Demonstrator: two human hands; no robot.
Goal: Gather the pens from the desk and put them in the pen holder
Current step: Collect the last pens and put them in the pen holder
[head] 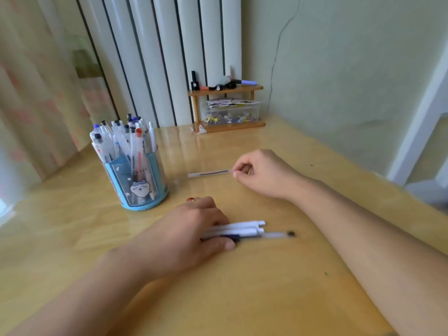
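A round blue pen holder point(143, 180) with a cartoon picture stands at the left of the wooden desk point(242, 287), packed with several upright pens. My left hand point(194, 229) lies on the desk in the middle, closed around a small bundle of white and clear pens point(252, 230) that stick out to the right. My right hand point(261, 174) is farther back, its fingertips pinching the right end of a clear pen point(208, 174) that lies flat on the desk, pointing left toward the holder.
A small wooden shelf point(228, 89) with markers on top and a clear box point(232, 113) of small items below stands at the back against the wall. White radiator columns point(157, 57) rise behind the desk. The desk's right edge runs diagonally.
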